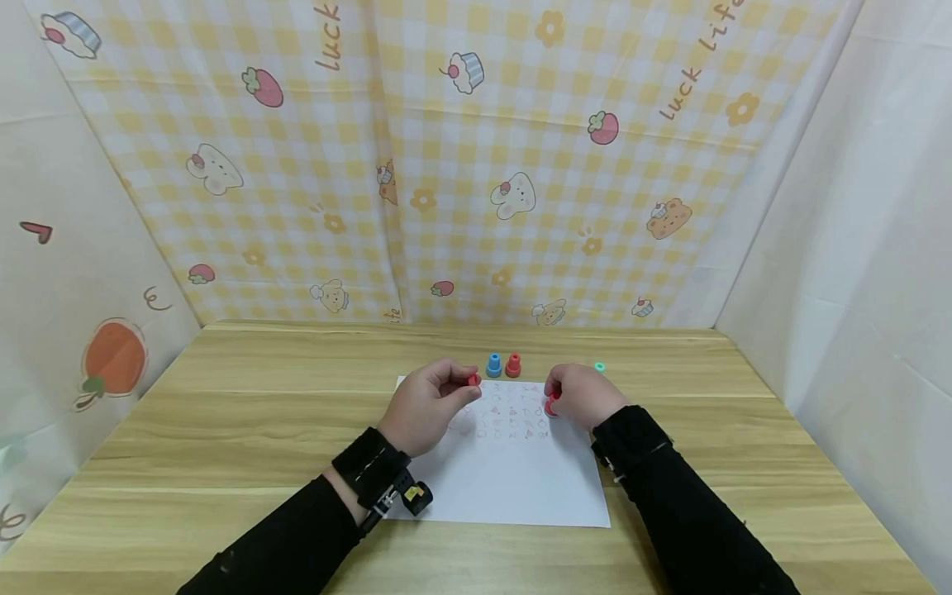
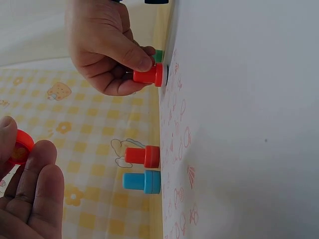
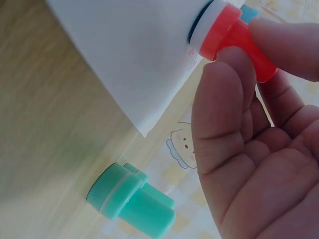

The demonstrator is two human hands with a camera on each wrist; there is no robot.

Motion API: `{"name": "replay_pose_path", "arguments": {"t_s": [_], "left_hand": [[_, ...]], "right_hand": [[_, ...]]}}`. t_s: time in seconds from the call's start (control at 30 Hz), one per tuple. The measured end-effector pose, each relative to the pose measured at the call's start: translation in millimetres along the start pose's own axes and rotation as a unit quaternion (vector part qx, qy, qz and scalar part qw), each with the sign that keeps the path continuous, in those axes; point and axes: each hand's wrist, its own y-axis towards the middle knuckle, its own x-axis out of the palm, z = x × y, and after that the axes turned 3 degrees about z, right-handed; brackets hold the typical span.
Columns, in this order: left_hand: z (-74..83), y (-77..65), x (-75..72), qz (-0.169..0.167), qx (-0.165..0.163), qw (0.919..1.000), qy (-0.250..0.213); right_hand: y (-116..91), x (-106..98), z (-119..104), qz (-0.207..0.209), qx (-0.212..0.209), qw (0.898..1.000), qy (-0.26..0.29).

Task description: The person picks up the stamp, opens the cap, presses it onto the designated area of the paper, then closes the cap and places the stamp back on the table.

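Table (image 1: pixel 260 430): pale wood grain. White sheet (image 1: pixel 521 487) lies on it, (small red prints (image 1: pixel 512 411) across far half). Blue stamp (image 1: pixel 494 366), red stamp (image 1: pixel 513 366) upright, side by side, just beyond far edge. Green stamps (image 3: pixel 147 211) near sheet's far right corner.

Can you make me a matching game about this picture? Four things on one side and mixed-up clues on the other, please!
Things:
1. Blue stamp
2. Paper
3. Left hand
4. Right hand

Clues:
A. Holds a red stamp by its handle
B. Stands beside another red stamp, past the far edge of the sheet
C. Pinches a round red cap
D. White, with rows of small reddish marks

Right pairs: 1-B, 2-D, 3-C, 4-A
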Motion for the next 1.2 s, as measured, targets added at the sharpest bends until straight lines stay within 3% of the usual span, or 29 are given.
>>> {"name": "replay_pose_path", "arguments": {"t_s": [0.23, 0.57, 1.2], "left_hand": [[-0.5, -0.2, 0.1, 0.001, 0.0, 1.0, 0.004], [-1.2, 0.3, 1.1, -0.001, 0.003, 1.0, 0.001], [-0.8, -0.2, 0.6, -0.003, 0.006, 1.0, 0.002]], "right_hand": [[-0.6, 1.3, -0.5, -0.005, -0.003, 1.0, -0.009], [-0.5, 5.1, -3.8, 0.025, -0.06, 0.993, -0.1], [0.5, 5.8, -4.8, 0.014, -0.07, 0.991, -0.112]]}}
